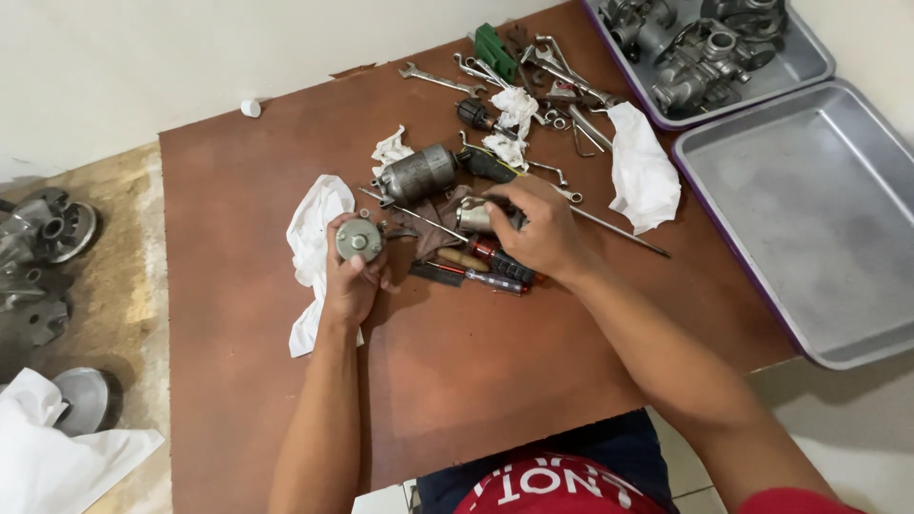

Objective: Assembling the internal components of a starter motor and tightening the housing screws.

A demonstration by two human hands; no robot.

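Teardown looks about halfway, going by what's lying around. Left hand is wrapped around a small round metal cap, flat face up toward the camera, held just above the board and next to a white rag. Right hand is down in the tool pile, fingers closed over a short shiny metal piece; can't tell if it's a socket or a bit of the motor, the hand hides most of it. Hands are apart, each busy with its own thing.

The motor body lies on its side just past both hands, separate from the cap, so I'd say the end is already off and the housing is open. A long thin bolt lies loose, running out from under the right hand, so the through-bolts are probably out too. Screwdrivers sit right under the right wrist, wrenches are scattered farther up with more crumpled rags.

What's left, as far as I can judge: the guts of the motor aren't laid out anywhere I can see, so the inside work hasn't really happened yet. The near grey tray on the right holds nothing, while the far tray has carb-looking parts in it. More engine bits sit on the floor to the left.
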